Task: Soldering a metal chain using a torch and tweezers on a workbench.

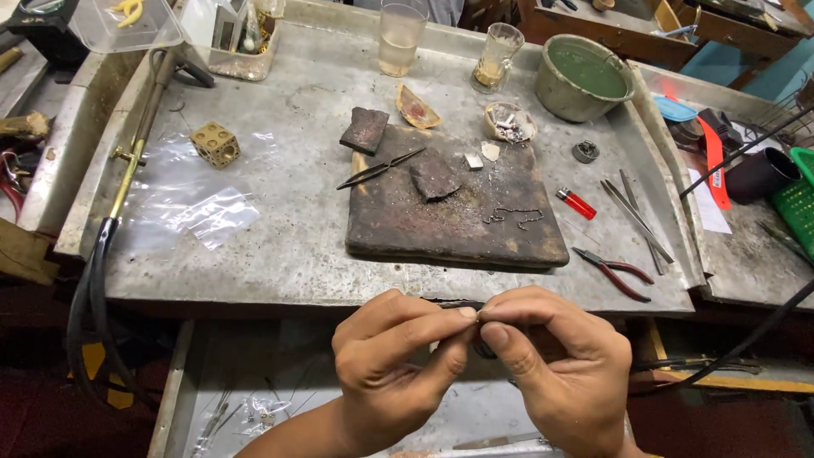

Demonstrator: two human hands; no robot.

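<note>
My left hand (398, 365) and my right hand (555, 365) meet fingertip to fingertip below the front edge of the metal bench (280, 246). Together they pinch a small dark piece (483, 348), mostly hidden by the fingers. Beyond them lies a charred soldering board (407, 220) with a thin chain (513, 217), dark tweezers (377, 170) and a dark slab fragment (434, 176) on it.
Red-handled pliers (615, 273), a red lighter (577, 203) and long metal tweezers (636, 216) lie right of the board. A brass dice-like block (214, 144) and a torch with hose (127, 161) are at left. Glasses (400, 38) and a green-filled bowl (585, 78) stand at the back.
</note>
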